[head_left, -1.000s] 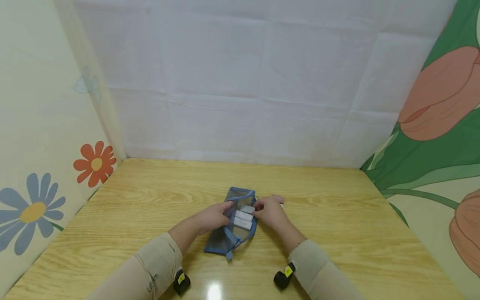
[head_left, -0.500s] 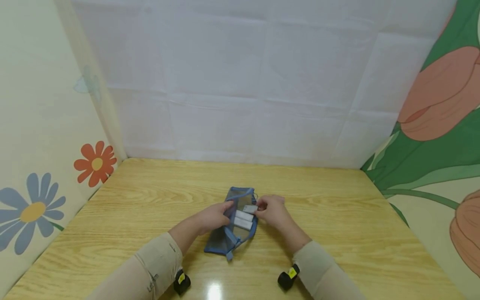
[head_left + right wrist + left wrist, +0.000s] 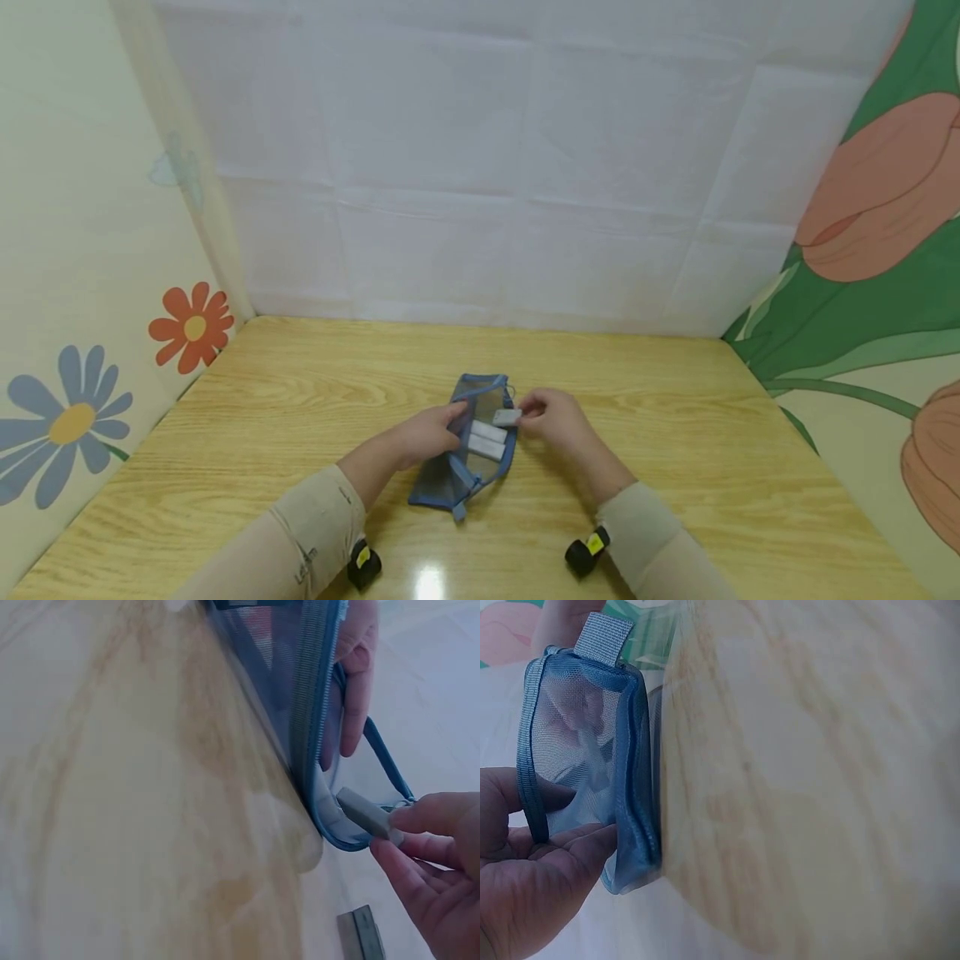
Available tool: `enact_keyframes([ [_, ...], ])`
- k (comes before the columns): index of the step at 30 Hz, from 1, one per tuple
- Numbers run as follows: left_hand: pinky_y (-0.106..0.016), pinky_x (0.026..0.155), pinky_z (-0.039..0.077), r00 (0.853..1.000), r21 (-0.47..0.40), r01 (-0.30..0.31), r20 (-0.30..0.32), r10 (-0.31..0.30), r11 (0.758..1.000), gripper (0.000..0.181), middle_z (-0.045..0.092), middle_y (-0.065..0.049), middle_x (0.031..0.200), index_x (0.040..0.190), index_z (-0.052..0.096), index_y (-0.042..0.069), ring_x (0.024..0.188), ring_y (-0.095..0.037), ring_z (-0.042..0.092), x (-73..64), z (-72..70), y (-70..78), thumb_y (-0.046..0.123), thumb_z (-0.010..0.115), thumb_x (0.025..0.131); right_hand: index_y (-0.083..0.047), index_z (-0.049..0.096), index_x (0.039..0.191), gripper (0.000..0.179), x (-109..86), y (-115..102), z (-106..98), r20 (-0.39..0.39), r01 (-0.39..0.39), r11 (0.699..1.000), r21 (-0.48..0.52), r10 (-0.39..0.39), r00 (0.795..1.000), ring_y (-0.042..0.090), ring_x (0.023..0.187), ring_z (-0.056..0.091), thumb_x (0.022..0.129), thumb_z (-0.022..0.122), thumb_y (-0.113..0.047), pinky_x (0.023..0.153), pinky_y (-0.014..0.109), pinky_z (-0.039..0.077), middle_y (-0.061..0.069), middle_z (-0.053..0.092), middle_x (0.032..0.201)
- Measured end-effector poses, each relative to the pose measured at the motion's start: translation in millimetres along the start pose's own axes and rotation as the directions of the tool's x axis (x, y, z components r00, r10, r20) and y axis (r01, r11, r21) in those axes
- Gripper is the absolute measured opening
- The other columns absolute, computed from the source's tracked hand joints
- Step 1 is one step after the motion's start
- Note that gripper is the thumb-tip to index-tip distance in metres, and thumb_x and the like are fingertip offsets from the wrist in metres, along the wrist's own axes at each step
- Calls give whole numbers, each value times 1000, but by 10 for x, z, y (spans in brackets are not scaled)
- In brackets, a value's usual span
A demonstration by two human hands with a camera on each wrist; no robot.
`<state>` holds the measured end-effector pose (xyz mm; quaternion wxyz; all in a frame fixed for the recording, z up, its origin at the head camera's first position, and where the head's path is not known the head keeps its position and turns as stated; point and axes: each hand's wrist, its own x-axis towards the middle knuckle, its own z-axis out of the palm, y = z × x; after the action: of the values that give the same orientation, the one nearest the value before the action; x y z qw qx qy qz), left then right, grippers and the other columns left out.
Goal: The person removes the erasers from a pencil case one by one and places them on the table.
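Observation:
A blue-edged mesh zip pouch (image 3: 435, 485) lies on the table with its mouth spread. My left hand (image 3: 426, 435) grips the pouch's edge; in the left wrist view its fingers (image 3: 592, 844) are at the mesh. Between thumb and fingertips my right hand (image 3: 558, 425) pinches a small light-grey block (image 3: 507, 417) by one end. That block (image 3: 364, 814) is at the pouch's mouth, its free end over the opening. Two white blocks (image 3: 487, 440) lie side by side inside the pouch. What the blocks are cannot be told.
Another small two-toned block (image 3: 360, 934) is on the table near my right hand. A wood-grain table (image 3: 675, 400) surrounds the pouch, with a white sheet (image 3: 480, 167) behind it. Flower-patterned panels (image 3: 71, 425) stand at both sides.
My right hand has moved a little to the right, drawing the grey block toward the pouch's right rim. A pink object beside it is now hidden. The left hand and pouch are still.

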<state>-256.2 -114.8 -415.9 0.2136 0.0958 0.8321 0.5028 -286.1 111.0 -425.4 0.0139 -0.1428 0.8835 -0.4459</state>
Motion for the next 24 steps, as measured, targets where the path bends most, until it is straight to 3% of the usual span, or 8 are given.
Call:
enact_keyframes([
  [15,-47,108,19,1000,-13,-9,-9,9,1000,72,21,-19,148,144,22,0,136,-32,17,7,8,-15,-10,48,77,0,66,93,18,-6,43,-357,-44,-25,995,93,30,999,15,75,60,75,69,-4,66,25,50,7,66,82],
  [21,-45,108,20,998,-26,-64,-24,63,998,75,22,-23,146,142,21,-6,135,-33,19,17,26,-27,-13,48,72,3,63,97,22,-1,169,-484,-71,-49,978,204,65,995,15,78,61,77,68,-2,71,27,50,11,66,88],
  [24,-44,108,19,997,-26,-67,-27,66,997,75,22,-22,147,142,21,-6,135,-32,19,22,26,-36,-13,48,72,4,63,99,24,-2,229,-553,-94,-48,976,213,70,993,15,79,60,77,69,-3,73,28,49,12,65,91],
])
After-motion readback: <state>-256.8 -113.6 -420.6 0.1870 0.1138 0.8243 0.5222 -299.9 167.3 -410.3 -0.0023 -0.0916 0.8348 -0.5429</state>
